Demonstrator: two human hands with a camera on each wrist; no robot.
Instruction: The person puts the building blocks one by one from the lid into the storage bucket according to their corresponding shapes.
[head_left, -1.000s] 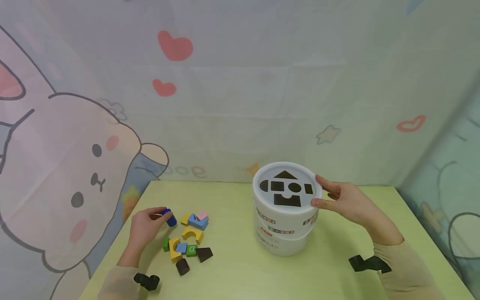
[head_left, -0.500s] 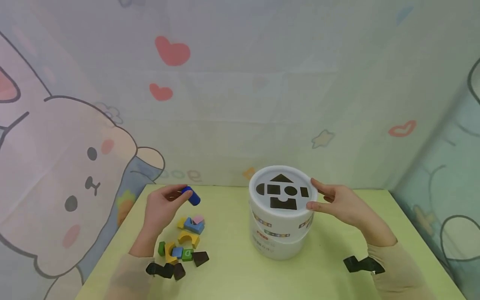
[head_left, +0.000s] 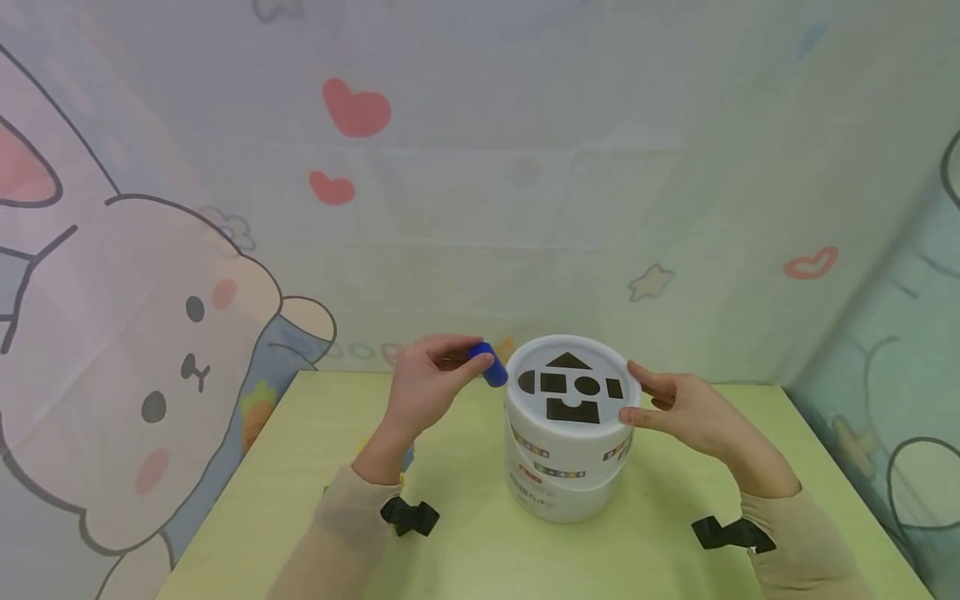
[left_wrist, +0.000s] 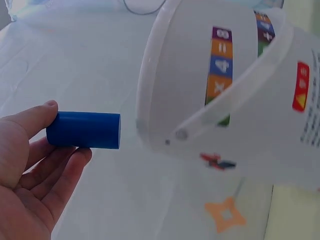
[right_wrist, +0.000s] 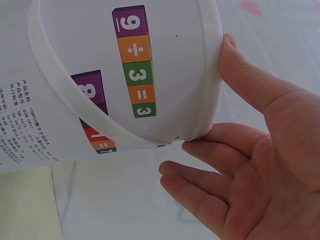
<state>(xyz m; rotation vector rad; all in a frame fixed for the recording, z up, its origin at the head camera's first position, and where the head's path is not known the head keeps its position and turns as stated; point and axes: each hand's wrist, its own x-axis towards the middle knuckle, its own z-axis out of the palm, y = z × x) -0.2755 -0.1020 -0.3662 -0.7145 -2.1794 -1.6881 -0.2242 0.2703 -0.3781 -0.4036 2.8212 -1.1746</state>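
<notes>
Blue's on the move: half a second ago the left hand has the blue cylinder above the loose blocks, and now it's way over by the white bucket. Left fingers are pinching the cylinder, thumb on one side and fingers on the other, with the free end poking out past the fingertips toward the rim. Left wrist view shows a little gap there, so no contact. Right hand is where it was, thumb and a couple of fingers gripping the rim, other fingers just hanging loose below it. Between the two sets of fingers sits the lid with its cut-outs, and the round hole is closer to the right fingers than the left. Below the right fingertips there's a "9 ÷ 3 = 3" strip on the bucket wall. Behind the left wrist, a blue block peeks out on the table; other blocks are mostly hidden.
</notes>
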